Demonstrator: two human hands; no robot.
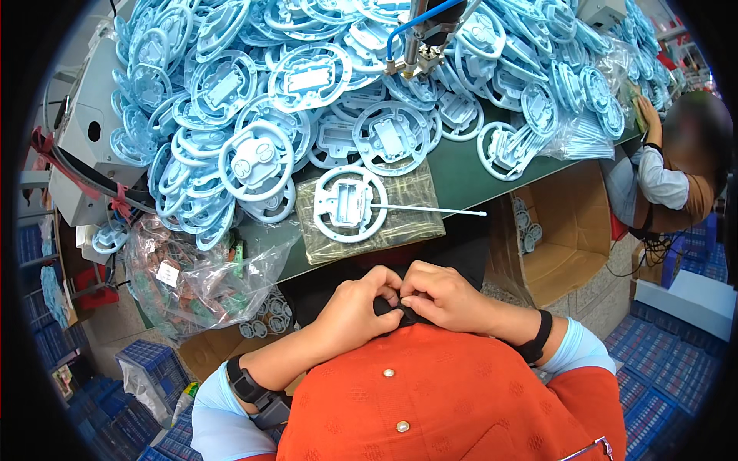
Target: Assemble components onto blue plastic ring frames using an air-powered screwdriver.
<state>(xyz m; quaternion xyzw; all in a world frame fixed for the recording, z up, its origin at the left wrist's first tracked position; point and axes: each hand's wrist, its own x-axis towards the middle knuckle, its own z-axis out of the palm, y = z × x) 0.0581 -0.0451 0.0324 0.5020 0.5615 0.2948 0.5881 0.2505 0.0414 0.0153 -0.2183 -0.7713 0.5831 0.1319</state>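
A big green table (459,170) goes across the top, and a huge heap of pale blue plastic ring-shaped parts (311,77) covers most of it. A person (684,173) is over at the right end, with one hand up by the heap. An open brown cardboard box (569,261) sits below the table's front edge, on the right. A big grey metal box (108,150) with a dark hole stands at the left end. Near it, a crinkly clear plastic bag (207,284) with green and reddish bits inside hangs over the front edge. A silvery metal tool with a blue hose (419,58) hangs down and gets in the way of seeing some blue parts.

On the table's front edge is a flat, brownish pad wrapped in shiny clear tape (415,184). One pale blue plastic ring with a box shape inside (351,203) lies alone on it. The left hand (357,305) and right hand (446,296) are below the pad, close to the red shirt. Each grip is curled, fingertips nearly meeting around something small and black (382,306). The fingers hide it, so I can't tell if either grip has hold of it. A thin white stick (442,210) pokes from the ring past the pad's right edge.
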